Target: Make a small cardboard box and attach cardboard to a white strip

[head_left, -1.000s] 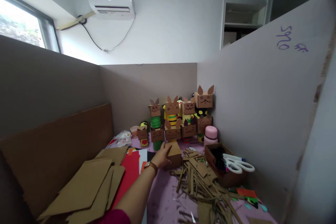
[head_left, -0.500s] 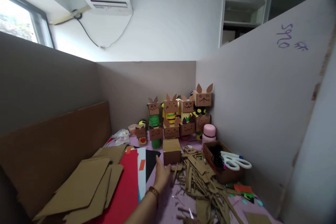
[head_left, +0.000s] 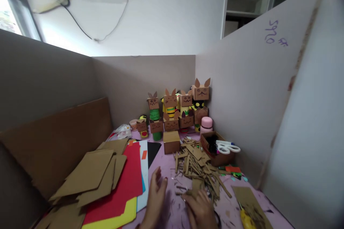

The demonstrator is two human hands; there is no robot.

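Observation:
My left hand (head_left: 157,197) hovers low over the pink table (head_left: 172,171), fingers stretched up and apart, holding nothing, just right of the coloured paper sheets (head_left: 126,182). My right hand (head_left: 201,210) lies palm down at the near edge of the heap of cardboard strips (head_left: 199,166). Its fingers are bent onto the scraps and smeared, so I cannot make out a grip. A plain cardboard cube box (head_left: 171,142) stands alone beyond both hands, touched by neither.
Loose cardboard sheets (head_left: 91,175) are stacked at the left. Cardboard box figures with ears (head_left: 177,111) and a pink bottle (head_left: 206,124) line the back. A small brown box (head_left: 212,157) holds white scissors (head_left: 228,147). Partition walls close three sides.
My left hand let go of the cardboard cube box and drew back toward me. My right hand has come into view at the scrap heap. The view tilted down.

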